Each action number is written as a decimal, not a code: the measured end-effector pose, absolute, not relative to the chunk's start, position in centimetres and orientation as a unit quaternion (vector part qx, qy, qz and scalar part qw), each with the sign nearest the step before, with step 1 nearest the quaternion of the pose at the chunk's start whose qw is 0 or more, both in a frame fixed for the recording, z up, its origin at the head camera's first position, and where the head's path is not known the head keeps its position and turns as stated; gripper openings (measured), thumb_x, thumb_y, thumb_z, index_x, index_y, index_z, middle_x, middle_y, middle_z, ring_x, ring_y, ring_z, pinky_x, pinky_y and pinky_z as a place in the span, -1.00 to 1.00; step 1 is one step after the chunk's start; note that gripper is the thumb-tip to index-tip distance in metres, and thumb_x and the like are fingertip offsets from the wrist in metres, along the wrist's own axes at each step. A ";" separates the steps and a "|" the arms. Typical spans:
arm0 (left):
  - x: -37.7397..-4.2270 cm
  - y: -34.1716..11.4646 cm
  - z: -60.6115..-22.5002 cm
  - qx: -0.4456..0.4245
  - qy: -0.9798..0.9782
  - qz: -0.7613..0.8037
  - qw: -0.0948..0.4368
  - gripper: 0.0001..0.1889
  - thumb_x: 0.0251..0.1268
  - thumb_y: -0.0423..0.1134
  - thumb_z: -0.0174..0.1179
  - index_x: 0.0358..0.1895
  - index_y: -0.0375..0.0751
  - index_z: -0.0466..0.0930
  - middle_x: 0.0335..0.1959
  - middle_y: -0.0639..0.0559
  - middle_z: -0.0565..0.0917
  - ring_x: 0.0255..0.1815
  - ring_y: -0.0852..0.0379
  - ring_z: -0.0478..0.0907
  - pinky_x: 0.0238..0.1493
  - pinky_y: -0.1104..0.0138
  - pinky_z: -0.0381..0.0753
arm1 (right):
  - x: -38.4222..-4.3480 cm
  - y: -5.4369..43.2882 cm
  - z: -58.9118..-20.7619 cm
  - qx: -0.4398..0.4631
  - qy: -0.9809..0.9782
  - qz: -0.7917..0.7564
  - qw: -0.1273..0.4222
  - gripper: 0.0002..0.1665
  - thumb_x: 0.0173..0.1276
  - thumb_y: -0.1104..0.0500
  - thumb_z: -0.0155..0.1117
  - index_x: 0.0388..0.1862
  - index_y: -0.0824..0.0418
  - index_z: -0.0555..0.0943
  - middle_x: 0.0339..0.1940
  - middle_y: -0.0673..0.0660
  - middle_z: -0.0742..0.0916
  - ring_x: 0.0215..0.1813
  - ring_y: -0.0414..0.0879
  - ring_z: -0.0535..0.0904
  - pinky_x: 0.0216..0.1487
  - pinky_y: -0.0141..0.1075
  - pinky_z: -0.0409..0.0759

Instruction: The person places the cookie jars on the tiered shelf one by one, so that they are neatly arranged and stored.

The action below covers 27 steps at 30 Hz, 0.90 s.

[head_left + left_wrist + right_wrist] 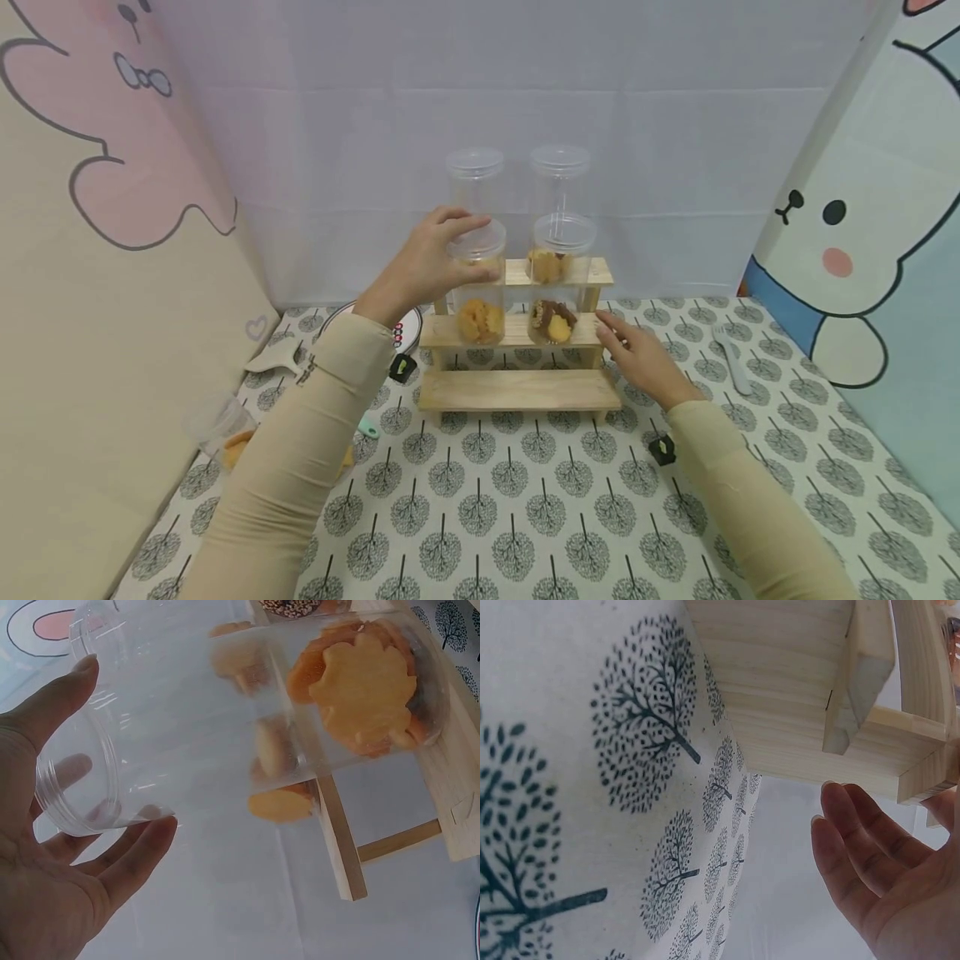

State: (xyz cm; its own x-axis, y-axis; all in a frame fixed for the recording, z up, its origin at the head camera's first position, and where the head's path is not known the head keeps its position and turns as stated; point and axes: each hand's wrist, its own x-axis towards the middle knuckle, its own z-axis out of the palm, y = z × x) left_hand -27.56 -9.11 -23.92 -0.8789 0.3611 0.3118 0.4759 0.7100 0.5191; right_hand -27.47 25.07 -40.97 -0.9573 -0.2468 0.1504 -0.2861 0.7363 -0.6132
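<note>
On the middle tier of a wooden three-step rack stands a clear lidded jar with flower-shaped cookies at its bottom. My left hand holds this jar around its lid end, thumb on one side and fingers on the other. Beside it is a second clear jar with brown and yellow cookies. Two more lidded jars, a left one and a right one, stand on the top tier behind. My right hand is at the rack's right end, fingers loosely bent and nothing in them.
A white scoop and a round plate lie left of the rack. A tipped clear container is partly behind my left sleeve. A fork lies at right on the tree-print cloth.
</note>
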 end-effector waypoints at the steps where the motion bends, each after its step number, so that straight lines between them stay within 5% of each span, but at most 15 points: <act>1: -27.5 -9.1 -23.9 -0.227 -0.921 -0.304 0.093 -0.14 0.03 0.10 0.51 0.47 0.10 0.37 0.47 -0.04 0.28 0.38 -0.08 0.33 0.35 0.01 0.45 | -27.5 25.0 -41.0 0.144 -0.931 0.334 0.029 -0.26 0.58 -0.34 -0.26 0.62 -0.11 0.15 0.32 0.38 0.55 0.16 0.26 0.58 0.12 0.22 0.54; 27: -27.4 -9.0 -24.0 -0.215 -0.925 -0.293 0.109 -0.15 0.09 0.10 0.48 0.49 0.10 0.34 0.43 -0.16 0.26 0.38 -0.17 0.31 0.38 -0.01 0.41 | -27.4 24.9 -40.6 0.145 -0.933 0.327 0.037 -0.26 0.59 -0.32 -0.25 0.61 -0.07 0.16 0.34 0.40 0.53 0.17 0.29 0.57 0.17 0.25 0.51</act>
